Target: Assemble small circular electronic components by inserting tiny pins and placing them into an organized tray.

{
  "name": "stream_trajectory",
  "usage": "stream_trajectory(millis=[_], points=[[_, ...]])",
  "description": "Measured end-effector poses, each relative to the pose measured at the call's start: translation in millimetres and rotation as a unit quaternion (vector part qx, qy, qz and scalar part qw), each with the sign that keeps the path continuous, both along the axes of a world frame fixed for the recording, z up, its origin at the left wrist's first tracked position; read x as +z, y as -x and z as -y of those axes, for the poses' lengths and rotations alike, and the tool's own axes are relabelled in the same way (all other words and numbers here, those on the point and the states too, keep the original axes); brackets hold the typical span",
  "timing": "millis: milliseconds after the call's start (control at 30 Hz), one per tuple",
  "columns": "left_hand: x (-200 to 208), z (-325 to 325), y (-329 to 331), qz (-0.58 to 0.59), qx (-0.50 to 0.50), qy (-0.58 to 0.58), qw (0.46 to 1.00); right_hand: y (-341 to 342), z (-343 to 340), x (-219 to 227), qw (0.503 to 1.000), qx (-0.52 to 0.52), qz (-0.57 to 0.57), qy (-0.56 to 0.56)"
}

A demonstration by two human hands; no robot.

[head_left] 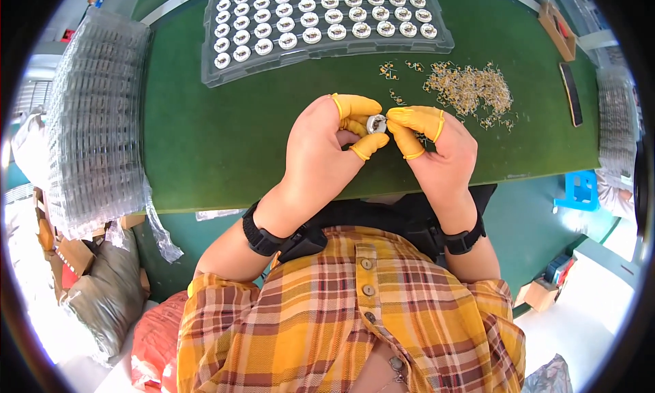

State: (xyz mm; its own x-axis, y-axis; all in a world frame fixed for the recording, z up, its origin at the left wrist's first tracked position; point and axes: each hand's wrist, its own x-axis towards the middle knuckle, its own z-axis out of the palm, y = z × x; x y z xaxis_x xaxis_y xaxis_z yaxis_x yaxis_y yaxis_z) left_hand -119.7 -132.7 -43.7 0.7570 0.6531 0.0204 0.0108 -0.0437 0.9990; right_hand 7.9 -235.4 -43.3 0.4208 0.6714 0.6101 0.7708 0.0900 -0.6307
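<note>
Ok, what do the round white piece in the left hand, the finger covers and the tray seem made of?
Round white piece: pale, smooth-looking rim suggests plastic, though ceramic is possible.
Finger covers: probably yellow rubber or latex, from their snug fit and rolled-looking edges.
Tray: apparently glossy, translucent moulded plastic; light glints along its rim.

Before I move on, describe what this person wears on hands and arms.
The left hand and right hand wear yellow finger cots on several fingers. Two black wrist straps; yellow-and-maroon plaid sleeves.
</note>
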Motion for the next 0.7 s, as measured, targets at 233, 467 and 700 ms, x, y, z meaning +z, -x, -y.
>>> stream_trajectory(millis=[233, 467, 700], points=[[1.9, 0.1, 0.2, 0.002, 0.002, 0.015, 1.0, 0.8, 2.2, -1.3, 0.999, 0.0, -0.049, 0.003], [3.7, -0.1, 0.4, -0.025, -0.011, 0.01, 1.0, 0.8, 5.1, 1.1, 0.998, -0.004, -0.057, 0.021], [4.3, 0.9, 0.2, -0.028, -0.017, 0.017, 0.999, 0.6, 7.0, 1.0, 0.999, -0.004, -0.047, 0.023]])
